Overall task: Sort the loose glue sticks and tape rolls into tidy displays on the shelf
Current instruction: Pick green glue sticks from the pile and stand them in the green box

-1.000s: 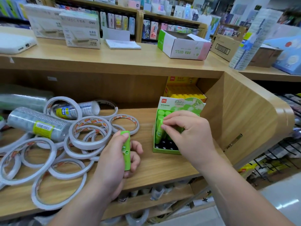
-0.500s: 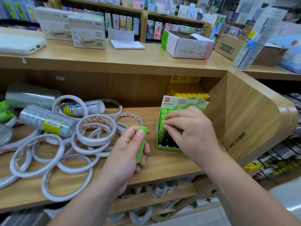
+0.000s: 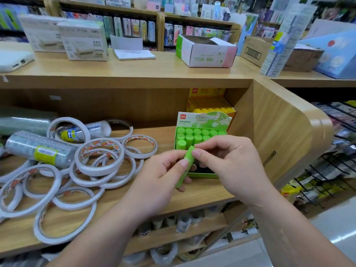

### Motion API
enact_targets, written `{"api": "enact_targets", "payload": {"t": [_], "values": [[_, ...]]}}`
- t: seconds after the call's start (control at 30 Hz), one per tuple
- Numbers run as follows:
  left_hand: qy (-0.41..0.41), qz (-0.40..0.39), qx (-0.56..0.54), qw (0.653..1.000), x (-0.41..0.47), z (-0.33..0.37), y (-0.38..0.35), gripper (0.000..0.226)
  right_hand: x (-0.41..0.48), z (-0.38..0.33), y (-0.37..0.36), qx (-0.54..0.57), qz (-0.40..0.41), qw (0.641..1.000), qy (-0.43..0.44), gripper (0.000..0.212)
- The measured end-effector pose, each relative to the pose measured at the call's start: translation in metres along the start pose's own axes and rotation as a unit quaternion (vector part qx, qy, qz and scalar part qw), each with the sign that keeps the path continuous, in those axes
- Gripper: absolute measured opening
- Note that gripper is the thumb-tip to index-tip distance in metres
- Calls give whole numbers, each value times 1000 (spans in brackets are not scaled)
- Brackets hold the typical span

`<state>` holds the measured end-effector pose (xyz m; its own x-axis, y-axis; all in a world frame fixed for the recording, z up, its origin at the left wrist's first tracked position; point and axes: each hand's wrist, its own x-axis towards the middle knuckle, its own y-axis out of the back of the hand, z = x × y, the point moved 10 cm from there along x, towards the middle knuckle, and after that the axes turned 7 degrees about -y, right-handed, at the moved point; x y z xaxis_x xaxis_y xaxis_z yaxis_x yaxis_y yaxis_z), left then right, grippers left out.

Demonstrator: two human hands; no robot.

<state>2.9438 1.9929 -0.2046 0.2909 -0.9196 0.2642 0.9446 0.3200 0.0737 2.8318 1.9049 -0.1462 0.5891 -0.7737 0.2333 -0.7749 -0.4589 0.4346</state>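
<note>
A green glue stick (image 3: pixel 186 164) is held tilted in front of the green display box (image 3: pixel 200 175). My left hand (image 3: pixel 159 182) grips its lower half, and my right hand (image 3: pixel 227 162) pinches its top end with thumb and forefinger. The box stands on the shelf (image 3: pixel 134 193) at the right and holds several upright green glue sticks (image 3: pixel 190 136) in its back rows; its front part shows dark empty slots. Several loose white tape rolls (image 3: pixel 100 160) lie in a heap on the shelf's left half.
Wrapped sleeves of clear tape (image 3: pixel 38 149) lie behind the loose rolls. A yellow box (image 3: pixel 212 106) stands behind the green one. The shelf's wooden side wall (image 3: pixel 269 135) rises just right of the box. Cartons, among them a white and green one (image 3: pixel 206 53), sit on the countertop above.
My left hand carried the glue stick rightward up to the box. My right hand came off the sticks in the box and took hold of the stick's top end.
</note>
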Motion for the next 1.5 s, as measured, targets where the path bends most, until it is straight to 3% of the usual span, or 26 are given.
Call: {"api": "enact_targets", "payload": {"t": [0.1, 0.17, 0.27, 0.33, 0.57, 0.77, 1.1, 1.23, 1.33, 1.5], "values": [[-34, 77, 118, 989, 1, 1, 28, 18, 5, 2, 4, -15, 14, 1000, -7, 9], [-60, 139, 224, 963, -1, 3, 46, 13, 10, 1, 19, -36, 60, 998, 3, 14], [-81, 114, 366, 920, 1, -3, 42, 7, 14, -4, 28, -96, 90, 991, 38, 17], [-100, 93, 404, 905, 2, -8, 34, 5, 17, -4, 20, -133, 76, 986, 59, 12], [-77, 93, 360, 925, 1, -13, 35, 21, 16, -5, -5, -202, 62, 966, 148, 11], [-80, 84, 386, 915, 2, -14, 36, 10, 19, -5, -11, -255, 67, 948, 178, 7], [-91, 72, 389, 914, 1, -15, 28, 7, 6, -2, -13, -254, 78, 945, 193, 10], [-79, 119, 321, 936, -10, -4, 38, 11, -1, -12, -9, -186, 125, 956, 192, 19], [-57, 186, 284, 939, -33, 6, 57, 13, -2, -30, -29, -113, 95, 962, 230, 27], [-90, 269, 374, 883, -82, 46, 99, 16, 5, -44, -90, -5, -25, 965, 261, 28]]}}
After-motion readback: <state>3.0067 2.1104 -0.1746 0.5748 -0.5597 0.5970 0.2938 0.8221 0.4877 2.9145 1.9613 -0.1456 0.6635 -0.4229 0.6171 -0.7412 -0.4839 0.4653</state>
